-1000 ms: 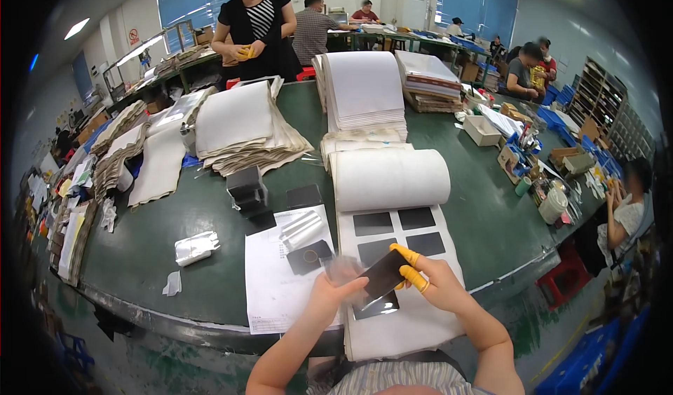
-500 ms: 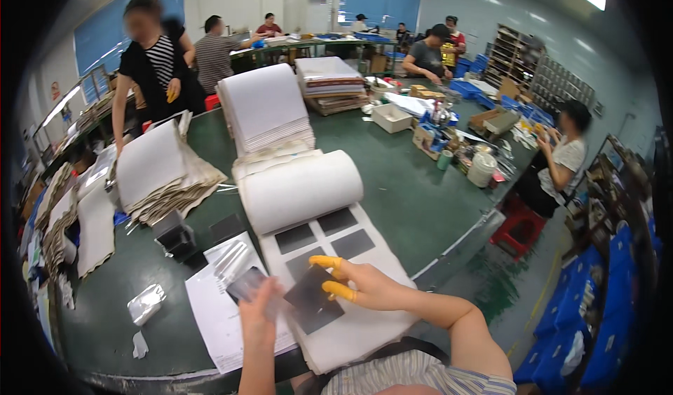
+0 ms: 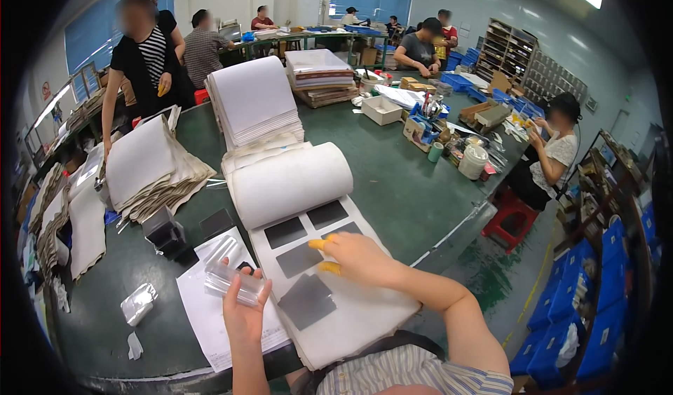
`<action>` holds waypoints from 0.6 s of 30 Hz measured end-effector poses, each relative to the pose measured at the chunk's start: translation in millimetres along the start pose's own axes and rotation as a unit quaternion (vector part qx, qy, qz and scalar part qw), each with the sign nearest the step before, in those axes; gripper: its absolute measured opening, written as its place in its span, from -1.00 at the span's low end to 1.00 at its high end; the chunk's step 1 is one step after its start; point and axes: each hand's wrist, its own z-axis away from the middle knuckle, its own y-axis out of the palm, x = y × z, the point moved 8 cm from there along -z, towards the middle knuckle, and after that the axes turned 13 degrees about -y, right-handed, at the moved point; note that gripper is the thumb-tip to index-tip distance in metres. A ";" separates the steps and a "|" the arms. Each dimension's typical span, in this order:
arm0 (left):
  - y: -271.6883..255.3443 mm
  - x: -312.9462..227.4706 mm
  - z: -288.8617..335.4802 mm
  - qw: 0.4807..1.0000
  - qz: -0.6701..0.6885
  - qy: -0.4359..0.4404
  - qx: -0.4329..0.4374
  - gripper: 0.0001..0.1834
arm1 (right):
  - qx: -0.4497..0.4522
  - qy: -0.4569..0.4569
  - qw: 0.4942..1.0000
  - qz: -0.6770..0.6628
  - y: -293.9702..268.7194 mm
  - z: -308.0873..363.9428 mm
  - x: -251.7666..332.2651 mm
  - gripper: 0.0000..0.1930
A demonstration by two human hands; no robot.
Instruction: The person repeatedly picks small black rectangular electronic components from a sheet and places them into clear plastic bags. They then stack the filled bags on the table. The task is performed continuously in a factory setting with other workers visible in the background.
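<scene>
My left hand (image 3: 245, 298) is closed round a clear plastic film (image 3: 235, 281), curled and shiny, above a printed paper sheet (image 3: 203, 311). Yellow finger covers are on the thumb and a finger of my right hand (image 3: 357, 258), which hovers at the right edge of a dark grey square sheet (image 3: 298, 261); these fingertips are apart with nothing seen between them. Nearer to me, another dark grey square (image 3: 308, 302) lies slightly turned on the white page (image 3: 350, 325). Farther up the page are more dark squares (image 3: 285, 233), one partly hidden by my right hand.
Rolled-back white pages (image 3: 291, 185) rise behind the squares. A stack of dark squares (image 3: 165, 232) and a crumpled clear wrapper (image 3: 137, 304) lie on the green table (image 3: 392, 199) to the left. Tools and a white tray (image 3: 382, 110) stand far right. Several people work around.
The dark square that was at my right hand now lies on the page. My right hand has moved up and away from it. My left hand's film has turned more into view.
</scene>
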 end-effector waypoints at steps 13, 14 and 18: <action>1.8 5.0 -0.2 1.000 -0.015 -0.009 -0.023 -0.44 | 0.113 -0.053 0.992 -0.028 21.2 -47.2 -28.8 -0.42; 3.3 6.2 -0.3 1.000 -0.016 -0.010 -0.020 -0.44 | 0.120 -0.053 0.991 -0.026 26.2 -49.7 -33.7 -0.41; 5.1 7.1 0.6 0.999 -0.023 -0.009 -0.030 -0.45 | 0.168 -0.041 0.984 -0.031 31.0 -57.9 -35.8 -0.40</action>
